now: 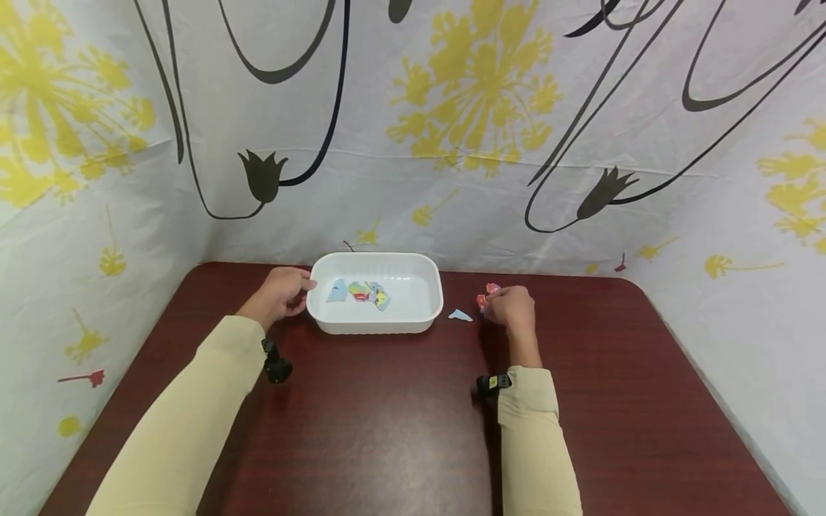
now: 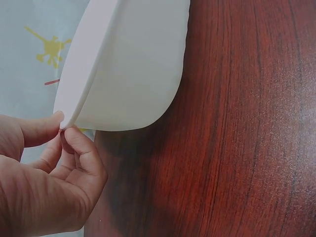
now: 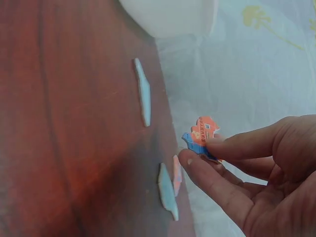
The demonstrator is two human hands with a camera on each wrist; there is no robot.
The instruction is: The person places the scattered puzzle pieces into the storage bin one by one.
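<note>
My left hand (image 1: 281,292) pinches the left end of a white plastic tray (image 1: 374,327) by its rim, thumb on top and fingers curled below, as the left wrist view shows. Several map puzzle pieces (image 1: 378,296) lie inside the tray. To the right of it, my right hand (image 1: 514,307) holds a small orange and blue puzzle piece (image 3: 201,134) with printed characters, between thumb and fingers. Below that hand in the right wrist view lie a pinkish piece (image 3: 177,175) and a pale piece (image 3: 167,187) on the table.
Another light blue piece (image 1: 460,315) lies between the tray and my right hand. The dark red-brown wooden table (image 1: 374,416) ends at a white cloth backdrop (image 1: 361,186) with yellow and dark flower prints, just behind the tray. More cloth hangs along both sides.
</note>
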